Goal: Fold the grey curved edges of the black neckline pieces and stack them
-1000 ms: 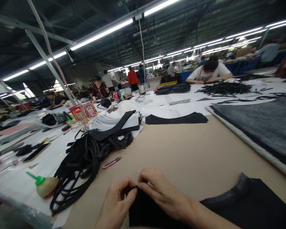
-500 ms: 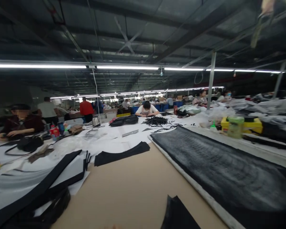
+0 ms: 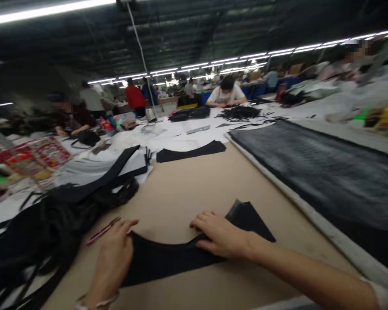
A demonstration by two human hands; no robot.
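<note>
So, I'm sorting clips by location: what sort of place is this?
Probably a fabric or leather workshop: a curved black piece, heaped black strips at left, and a person bent over work.

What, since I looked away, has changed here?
The left hand and right hand let go their pinch and parted: left at the left end of the black piece, right over its right part. The piece seems farther from the wearer. The pink snips and far black stack stayed.
</note>
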